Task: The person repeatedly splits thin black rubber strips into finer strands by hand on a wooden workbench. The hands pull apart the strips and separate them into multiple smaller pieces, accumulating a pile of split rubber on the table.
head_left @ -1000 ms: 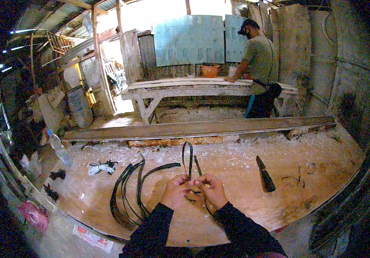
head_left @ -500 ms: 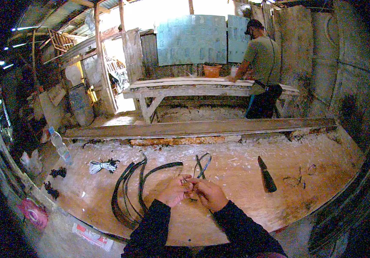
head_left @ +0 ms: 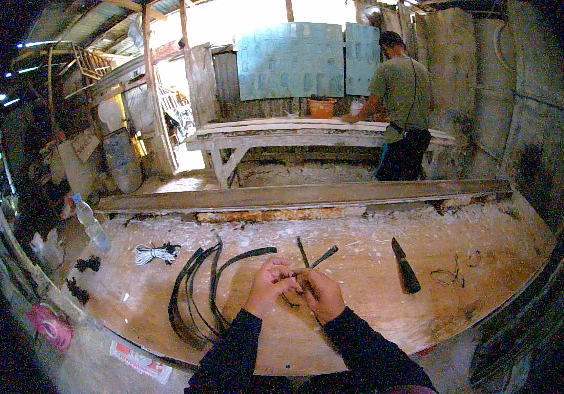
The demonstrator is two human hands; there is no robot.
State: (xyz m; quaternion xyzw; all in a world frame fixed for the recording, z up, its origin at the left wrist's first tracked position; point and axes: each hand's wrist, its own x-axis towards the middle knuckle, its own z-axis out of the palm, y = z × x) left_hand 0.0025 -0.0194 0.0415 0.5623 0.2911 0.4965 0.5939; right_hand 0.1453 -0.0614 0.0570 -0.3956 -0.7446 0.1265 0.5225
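Note:
My left hand (head_left: 271, 287) and my right hand (head_left: 322, 294) meet over the near middle of the wooden table, fingertips pinched together. Between them they grip a thin dark strip (head_left: 325, 255). Two of its lengths stick out beyond my fingers, spread apart like a V, and a small bend of it shows below them. My fingers hide the part where the lengths meet. Just left of my left hand, several long black strips (head_left: 178, 299) lie curved on the table.
A knife (head_left: 405, 268) with a dark handle lies to the right, near thin wire-like loops (head_left: 450, 277). At left are a bundle of white cords (head_left: 156, 254), small dark bundles (head_left: 87, 264) and a plastic bottle (head_left: 91, 223). Beyond, another person (head_left: 405, 98) stands at a bench.
The far part of the strip, crossed and looped before, now shows as two separate lengths. My left hand has risen slightly and turned, its fingers closer over the right hand's fingertips.

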